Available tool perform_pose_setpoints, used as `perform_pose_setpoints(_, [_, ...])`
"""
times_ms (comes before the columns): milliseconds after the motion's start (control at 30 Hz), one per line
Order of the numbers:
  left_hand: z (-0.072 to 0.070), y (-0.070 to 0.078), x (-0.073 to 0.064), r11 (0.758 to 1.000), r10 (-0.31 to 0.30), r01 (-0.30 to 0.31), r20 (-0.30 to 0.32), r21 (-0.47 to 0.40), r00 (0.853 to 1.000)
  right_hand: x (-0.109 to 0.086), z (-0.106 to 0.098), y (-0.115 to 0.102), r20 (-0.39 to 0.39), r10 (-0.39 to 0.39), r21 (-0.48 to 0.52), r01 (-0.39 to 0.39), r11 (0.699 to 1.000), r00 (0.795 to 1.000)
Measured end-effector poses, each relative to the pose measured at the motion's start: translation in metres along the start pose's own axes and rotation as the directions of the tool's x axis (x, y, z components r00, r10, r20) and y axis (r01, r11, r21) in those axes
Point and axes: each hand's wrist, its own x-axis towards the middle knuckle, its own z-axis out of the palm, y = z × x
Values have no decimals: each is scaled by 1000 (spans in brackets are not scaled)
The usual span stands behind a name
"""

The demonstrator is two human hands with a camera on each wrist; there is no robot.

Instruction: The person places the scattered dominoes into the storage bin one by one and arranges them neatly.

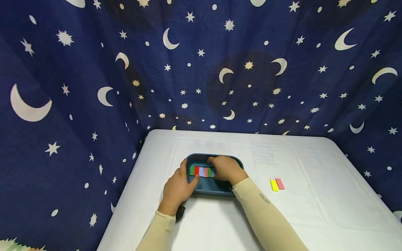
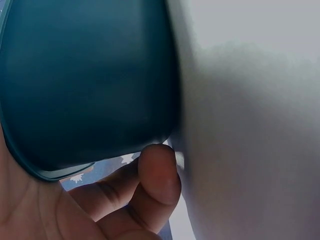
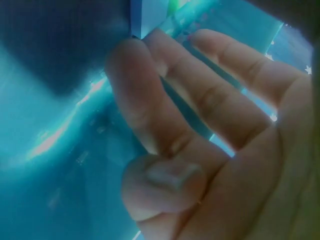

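Observation:
A dark teal tray (image 1: 211, 192) stands on the table with a row of flat coloured blocks (image 1: 205, 172) inside, in green, red, light blue and pink among others. My left hand (image 1: 178, 184) holds the tray's left end, thumb over the front rim; in the left wrist view its fingers (image 2: 159, 172) curl against the outer wall. Reaching into the tray, my right hand (image 1: 226, 169) is at the row's right end. Its fingertips (image 3: 132, 55) touch a bluish block (image 3: 151, 16) in the right wrist view, while the thumb stays apart. The hand partly hides that end.
To the right of the tray, a yellow block (image 1: 274, 185) and a pink block (image 1: 280, 184) lie side by side on the white-covered table (image 1: 314, 209). A dark blue curtain (image 1: 201, 80) with moons and stars surrounds the back and sides.

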Motion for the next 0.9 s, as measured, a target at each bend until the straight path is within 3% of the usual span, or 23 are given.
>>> perform_pose_setpoints(400, [4,1,-2,1000,-14,14,-2,-1,1000,-7,-8,0,58,14,65,-17,998,998])
perform_pose_setpoints(700, [2,5,-4,1000,-15,15,-2,-12,1000,-29,-32,2,-3,10,48,-10,999,1000])
perform_pose_setpoints(900, [2,6,-5,1000,-18,18,-1,-12,1000,-51,-48,8,-154,-47,20,51,999,987])
